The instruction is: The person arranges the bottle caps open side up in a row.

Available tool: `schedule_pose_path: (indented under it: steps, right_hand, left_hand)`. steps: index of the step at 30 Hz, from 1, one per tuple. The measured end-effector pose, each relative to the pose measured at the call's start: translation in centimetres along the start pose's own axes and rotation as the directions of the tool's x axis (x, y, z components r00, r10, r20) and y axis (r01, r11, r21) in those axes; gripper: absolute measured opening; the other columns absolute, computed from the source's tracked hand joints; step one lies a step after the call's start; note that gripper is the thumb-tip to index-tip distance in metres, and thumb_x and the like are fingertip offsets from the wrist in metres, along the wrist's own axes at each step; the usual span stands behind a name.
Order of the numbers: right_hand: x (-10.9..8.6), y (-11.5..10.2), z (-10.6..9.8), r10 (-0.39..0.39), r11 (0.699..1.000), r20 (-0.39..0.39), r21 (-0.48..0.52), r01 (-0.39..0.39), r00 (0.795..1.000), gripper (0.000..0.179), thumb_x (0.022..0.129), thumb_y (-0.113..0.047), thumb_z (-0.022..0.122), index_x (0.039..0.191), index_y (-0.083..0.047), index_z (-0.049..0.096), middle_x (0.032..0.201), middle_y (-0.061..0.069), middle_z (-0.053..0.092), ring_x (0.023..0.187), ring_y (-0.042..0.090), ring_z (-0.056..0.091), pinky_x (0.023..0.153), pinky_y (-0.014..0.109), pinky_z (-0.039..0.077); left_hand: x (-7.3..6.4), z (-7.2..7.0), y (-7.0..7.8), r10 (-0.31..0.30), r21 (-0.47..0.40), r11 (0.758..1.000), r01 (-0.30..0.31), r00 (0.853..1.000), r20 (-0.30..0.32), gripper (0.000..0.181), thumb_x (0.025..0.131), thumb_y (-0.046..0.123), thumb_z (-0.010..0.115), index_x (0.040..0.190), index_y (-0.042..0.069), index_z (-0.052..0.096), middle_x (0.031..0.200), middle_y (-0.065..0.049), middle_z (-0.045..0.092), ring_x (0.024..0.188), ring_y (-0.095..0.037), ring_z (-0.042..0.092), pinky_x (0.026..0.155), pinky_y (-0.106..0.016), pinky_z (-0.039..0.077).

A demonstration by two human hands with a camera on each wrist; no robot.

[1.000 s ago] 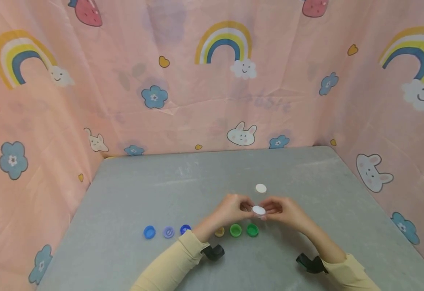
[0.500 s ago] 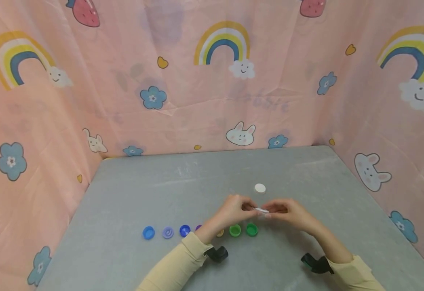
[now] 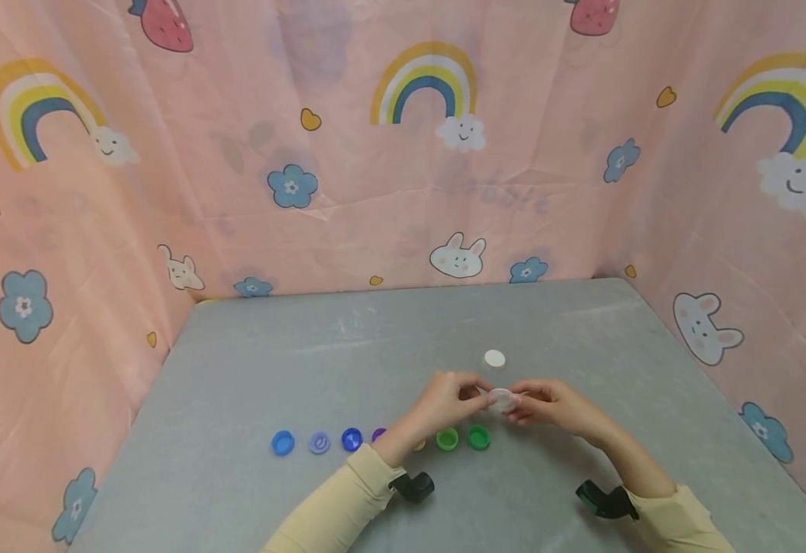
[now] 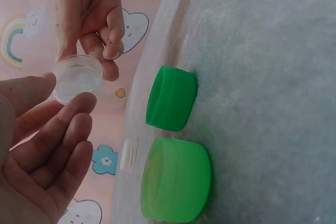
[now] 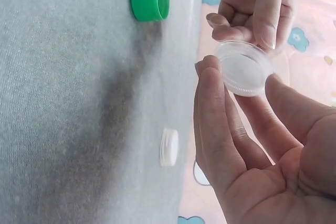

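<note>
Above the table, my left hand (image 3: 447,399) and right hand (image 3: 555,403) hold a clear whitish bottle cap (image 3: 502,399) between them, its open, hollow side facing up toward me. In the left wrist view, my left thumb and index finger pinch the rim of the cap (image 4: 79,80). The right wrist view has my right thumb on one side of the cap (image 5: 242,69) and fingertips on the other. Just beyond the hands a white cap (image 3: 495,359) lies on the table. Nearest below are a dark green cap (image 3: 479,437) and a light green cap (image 3: 447,438).
Farther left in the same row are a blue cap (image 3: 283,442), a lilac cap (image 3: 319,442), a dark blue cap (image 3: 351,439) and a purple cap (image 3: 379,435). My left forearm partly covers the row. A pink printed curtain (image 3: 389,207) encloses the grey table (image 3: 292,346).
The held cap has turned over in the fingers: its flat white top faced up, then it stood edge-on, and now its hollow side shows. Both hands have shifted slightly right.
</note>
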State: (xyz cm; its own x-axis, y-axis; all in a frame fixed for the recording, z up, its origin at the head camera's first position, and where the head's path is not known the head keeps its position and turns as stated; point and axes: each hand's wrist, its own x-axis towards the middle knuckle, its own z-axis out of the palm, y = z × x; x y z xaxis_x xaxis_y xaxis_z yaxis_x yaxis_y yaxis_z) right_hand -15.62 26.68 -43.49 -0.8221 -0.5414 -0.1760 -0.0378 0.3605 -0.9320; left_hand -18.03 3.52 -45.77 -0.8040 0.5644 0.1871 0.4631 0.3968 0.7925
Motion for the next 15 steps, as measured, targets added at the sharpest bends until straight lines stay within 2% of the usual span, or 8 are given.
schedule_pose_path:
  steps: [6,11,15]
  right_hand:
    - [0.05,-0.34,0.15,0.039,0.999,-0.007,0.014,-0.039,0.999,0.04,0.101,-0.021,0.047,0.121,0.013,0.052,0.103,0.026,0.065,0.093,0.032,0.067,0.08,0.035,0.056]
    - [0.1,-0.45,0.28,0.066,0.998,-0.032,-0.001,-0.066,0.997,0.041,0.101,-0.024,0.046,0.12,0.012,0.053,0.098,0.019,0.066,0.09,0.034,0.067,0.077,0.037,0.056]
    - [0.14,-0.33,0.35,0.063,0.998,-0.04,-0.007,-0.064,0.997,0.042,0.101,-0.024,0.045,0.121,0.012,0.052,0.095,0.016,0.067,0.088,0.034,0.067,0.075,0.037,0.056]
  left_hand:
    - [-0.02,0.1,0.03,0.076,0.06,0.995,-0.075,0.997,-0.002,0.025,0.085,0.015,0.071,0.109,0.014,0.069,0.077,0.005,0.07,0.066,0.008,0.057,0.06,-0.009,0.046]
    - [-0.01,0.21,0.01,0.134,0.092,0.987,-0.135,0.991,0.017,0.033,0.082,0.012,0.073,0.114,0.016,0.067,0.077,0.005,0.069,0.065,0.009,0.056,0.059,-0.007,0.045]
    - [0.02,0.36,0.08,0.155,0.117,0.981,-0.157,0.988,0.021,0.035,0.082,0.012,0.074,0.116,0.017,0.066,0.076,0.006,0.069,0.064,0.009,0.054,0.058,-0.007,0.044]
